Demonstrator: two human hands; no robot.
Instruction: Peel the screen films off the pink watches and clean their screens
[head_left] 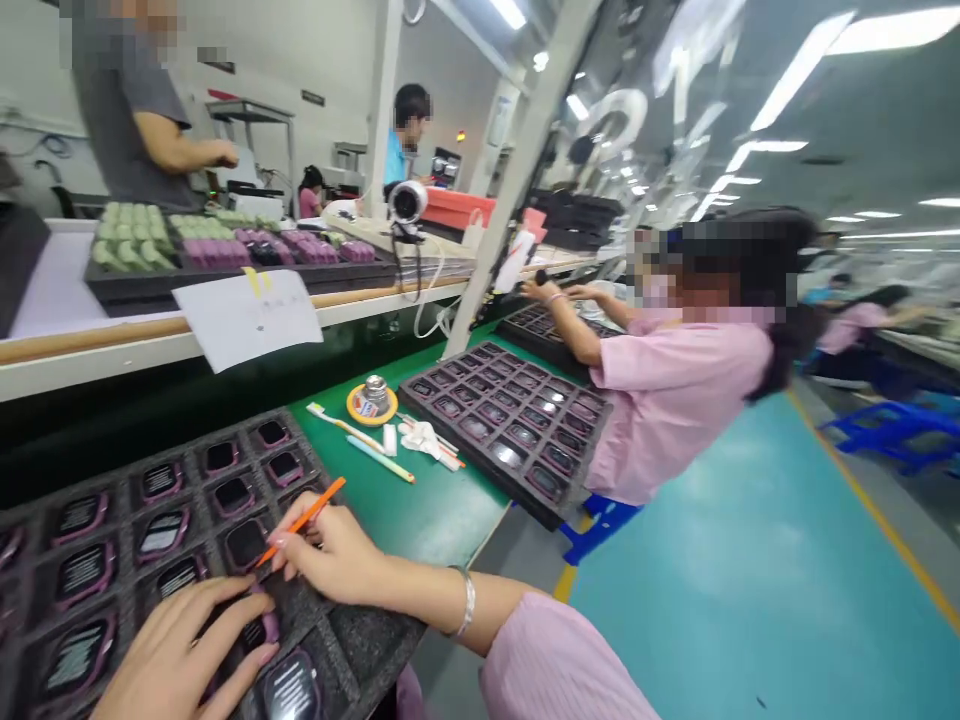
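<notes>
My right hand (337,555) pinches a thin orange stick (319,505), its lower tip down by the edge of a watch in the foam tray. My left hand (191,640) lies over the tray, its fingers curled round a purple-rimmed smartwatch body (270,615) that they largely hide. The black foam tray (349,640) spreads under both hands. Rows of similar square watch bodies with dark glass faces (232,495) sit in its pockets, several of them showing white text.
On the green mat lie a toothbrush (345,425), a pale green-yellow stick (379,460), crumpled white material (424,440) and a metal-topped bottle on a yellow-rimmed dish (373,400). A second watch tray (510,410) overhangs the bench edge beside a co-worker in pink (675,400). A shelf (360,290) runs above.
</notes>
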